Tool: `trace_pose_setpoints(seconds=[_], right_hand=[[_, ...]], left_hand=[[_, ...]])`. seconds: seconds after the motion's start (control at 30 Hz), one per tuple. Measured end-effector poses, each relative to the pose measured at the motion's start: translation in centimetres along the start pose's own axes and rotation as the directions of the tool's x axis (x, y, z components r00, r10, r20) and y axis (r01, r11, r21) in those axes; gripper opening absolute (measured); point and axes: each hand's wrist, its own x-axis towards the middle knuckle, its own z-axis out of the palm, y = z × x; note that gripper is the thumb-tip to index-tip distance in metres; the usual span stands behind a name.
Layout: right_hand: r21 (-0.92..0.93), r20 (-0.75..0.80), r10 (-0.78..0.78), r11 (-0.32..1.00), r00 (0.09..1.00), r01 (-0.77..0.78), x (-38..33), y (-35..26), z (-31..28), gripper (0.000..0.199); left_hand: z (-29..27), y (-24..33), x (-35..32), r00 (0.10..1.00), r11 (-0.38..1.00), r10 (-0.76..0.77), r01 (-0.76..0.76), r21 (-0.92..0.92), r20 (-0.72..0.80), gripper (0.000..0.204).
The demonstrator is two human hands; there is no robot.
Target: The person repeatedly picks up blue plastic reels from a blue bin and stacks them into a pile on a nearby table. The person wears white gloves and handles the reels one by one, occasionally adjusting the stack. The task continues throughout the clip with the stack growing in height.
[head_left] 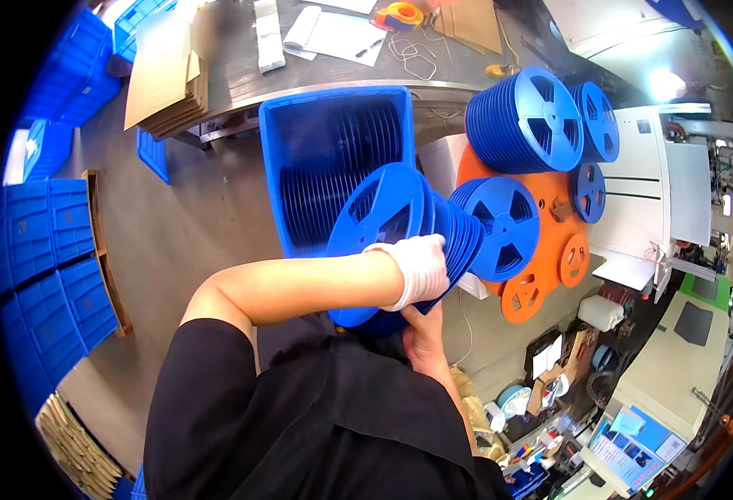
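Note:
A row of blue plastic reels (458,229) is held in front of my body, its discs side by side and slightly fanned. My left hand (419,268), in a white glove, reaches across from the left and grips the reels from above. My right hand (423,333), which looks bare, is closed at the lower edge of the same reels; part of its fingers is hidden behind them. Just beyond stands a blue bin (271,167) with many more blue reels (321,204) standing on edge inside. The held reels overlap its near right corner.
An orange round table (542,192) at right bears stacks of blue reels (525,121) and orange reels (522,297). A grey workbench (233,71) with papers (346,37) and orange tape (400,15) lies ahead. Cardboard (166,83) and stacked blue crates (29,221) are at left.

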Motion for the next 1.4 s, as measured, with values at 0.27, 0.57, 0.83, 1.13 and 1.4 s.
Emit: trace_pose_setpoints(seconds=[0.27, 0.57, 0.83, 1.13, 1.4], right_hand=[[0.027, -0.125, -0.007, 1.0, 0.992, 0.011, -3.4, 1.6, -4.6, 0.07], [0.245, -0.054, -0.223, 0.942, 0.973, 0.229, -5.2, -0.1, -12.8, 0.046], [0.325, -0.148, -0.202, 0.915, 0.968, 0.241, -6.7, -1.1, -12.5, 0.043], [0.376, 0.024, -0.338, 0.875, 0.941, 0.305, -7.1, -1.6, -11.2, 0.04], [0.332, -0.097, -0.224, 0.911, 0.97, 0.244, -7.6, -2.1, -8.7, 0.04]], left_hand=[[-1.7, 10.5, -1.5, 0.966, 0.769, 0.182, -0.255, 0.587, 0.183, 0.019], [-0.2, 5.2, -10.9, 0.418, 0.828, 0.463, -0.519, 0.214, -0.782, 0.033], [9.4, -4.6, -20.3, 0.001, 0.722, -0.648, -0.315, -0.615, -0.761, 0.018], [9.8, -2.0, -16.6, 0.033, 0.719, -0.615, -0.388, -0.577, -0.788, 0.016], [9.3, 1.4, -16.1, 0.499, 0.859, -0.214, -0.312, -0.405, -0.839, 0.033]])
